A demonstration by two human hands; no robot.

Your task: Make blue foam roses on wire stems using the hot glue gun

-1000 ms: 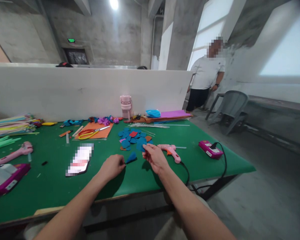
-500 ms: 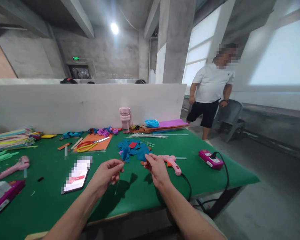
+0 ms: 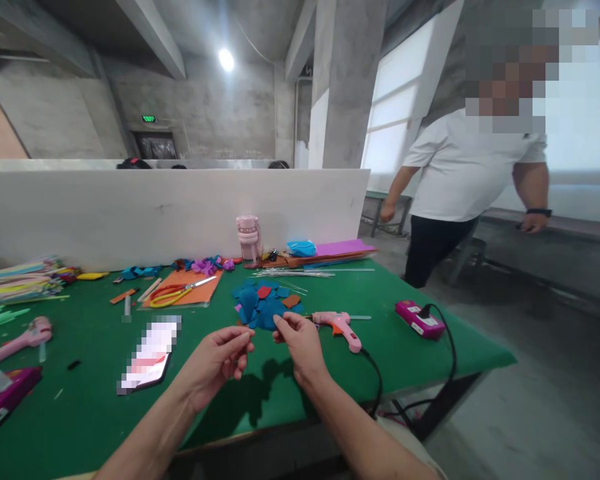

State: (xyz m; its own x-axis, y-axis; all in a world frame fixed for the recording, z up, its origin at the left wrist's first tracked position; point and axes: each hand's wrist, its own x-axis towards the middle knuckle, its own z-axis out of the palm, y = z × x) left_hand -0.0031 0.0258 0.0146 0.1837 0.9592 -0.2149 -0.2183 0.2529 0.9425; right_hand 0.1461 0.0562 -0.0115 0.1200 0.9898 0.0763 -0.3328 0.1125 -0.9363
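Above the green table, my left hand (image 3: 226, 355) is closed in a pinch, and a curled blue petal (image 3: 249, 303) rises just over its fingertips. It appears to be held there, though any stem under it is too thin to make out. To its right, my right hand (image 3: 300, 340) pinches a flat blue petal (image 3: 269, 312) between thumb and fingers. Behind both hands lies a pile of blue cut pieces (image 3: 283, 292) with a red piece (image 3: 264, 292) and a brown piece (image 3: 291, 302). A pink glue gun (image 3: 337, 320) rests beside my right hand.
A phone (image 3: 153, 353) lies left of my hands. Scissors (image 3: 173, 295) sit on an orange sheet (image 3: 205, 291). Thin wires (image 3: 295, 273) and a pink bottle (image 3: 249, 237) are behind. A purple power strip (image 3: 420, 320) with a cord stands right, where a person (image 3: 463, 167) walks.
My right hand has moved left with its blue petal, closer to my left hand and the other petal. The person at the right has come nearer.
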